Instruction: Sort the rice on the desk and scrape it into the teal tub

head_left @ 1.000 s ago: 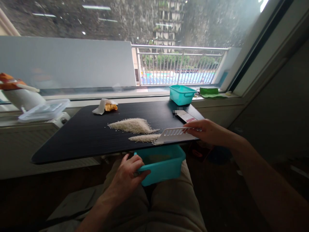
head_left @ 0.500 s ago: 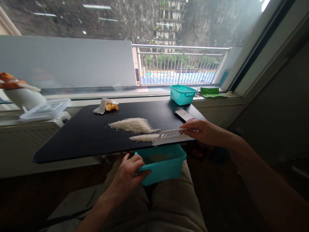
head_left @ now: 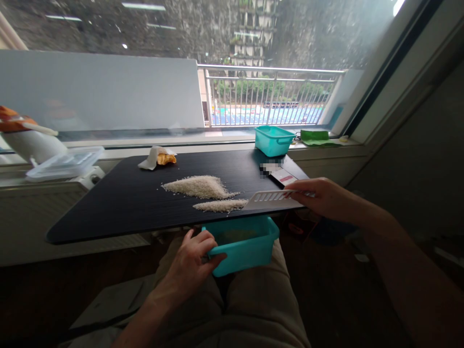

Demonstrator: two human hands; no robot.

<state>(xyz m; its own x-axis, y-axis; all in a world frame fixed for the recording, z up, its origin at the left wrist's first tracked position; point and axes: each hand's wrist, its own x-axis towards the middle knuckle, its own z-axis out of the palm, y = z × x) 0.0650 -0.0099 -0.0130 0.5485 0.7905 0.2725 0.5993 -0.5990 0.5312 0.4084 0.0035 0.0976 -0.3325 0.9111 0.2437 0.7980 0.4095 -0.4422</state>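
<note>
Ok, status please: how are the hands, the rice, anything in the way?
Left hand gripping lower tub. Right hand holding scraper at right end of small rice pile. Bigger pile just behind. Phone near right hand, possible obstacle.

Smooth plastic scraper and lap tub, satin wood-grained tabletop, rough grain heap, glossy plastic case.

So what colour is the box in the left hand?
The box is turquoise, seen best in the head view.

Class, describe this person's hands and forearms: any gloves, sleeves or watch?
The left hand and right hand wear no gloves, and no watch shows. The left forearm is bare; the right forearm is too shadowed near the picture's edge to tell.
</note>
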